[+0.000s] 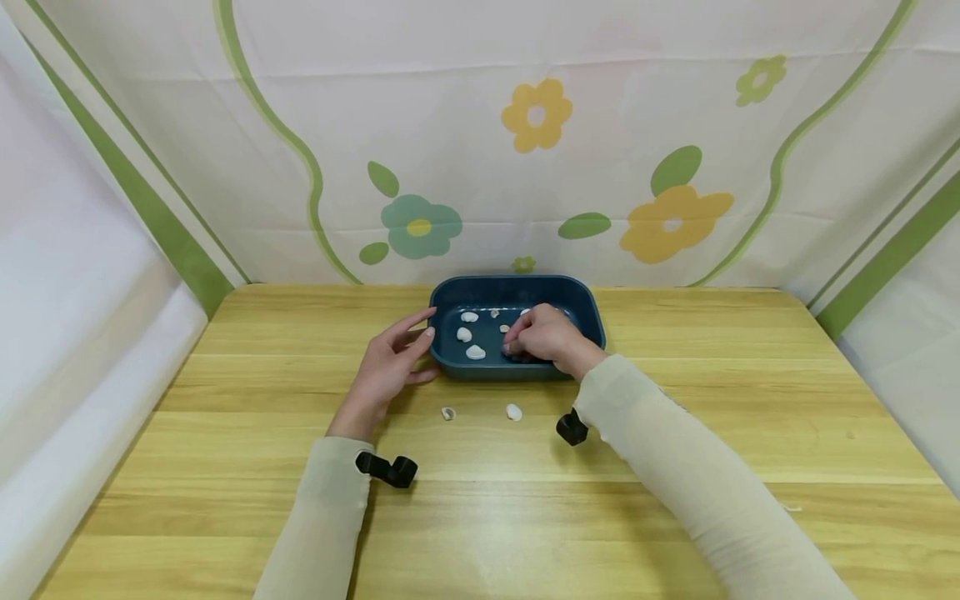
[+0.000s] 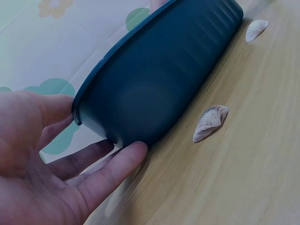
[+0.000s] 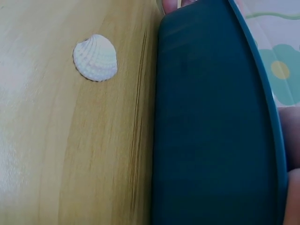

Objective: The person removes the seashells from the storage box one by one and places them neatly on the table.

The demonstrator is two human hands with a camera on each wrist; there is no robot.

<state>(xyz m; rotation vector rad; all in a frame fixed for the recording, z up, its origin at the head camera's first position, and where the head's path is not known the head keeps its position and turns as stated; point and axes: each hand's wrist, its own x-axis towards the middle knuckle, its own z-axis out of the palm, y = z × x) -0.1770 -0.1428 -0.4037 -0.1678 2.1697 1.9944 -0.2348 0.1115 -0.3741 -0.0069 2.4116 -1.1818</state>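
Observation:
A dark blue plastic basin (image 1: 517, 373) stands on the table against the backdrop. Several pale seashells lie spread over its floor, among them a white seashell (image 1: 476, 352) near the front wall. My left hand (image 1: 386, 367) touches the basin's left end with extended fingers; in the left wrist view the thumb is at the rim and other fingertips rest low on the wall. Inside the basin, my right hand (image 1: 551, 337) reaches down with fingers bent and fingertips together near the floor. I cannot tell whether a seashell is between them.
Two seashells lie on the wooden table (image 1: 480, 533) in front of the basin: a brownish ribbed seashell (image 2: 211, 123) on the left and a white ribbed seashell (image 3: 95, 58) on the right. A flowered curtain (image 1: 480, 167) hangs close behind the basin.

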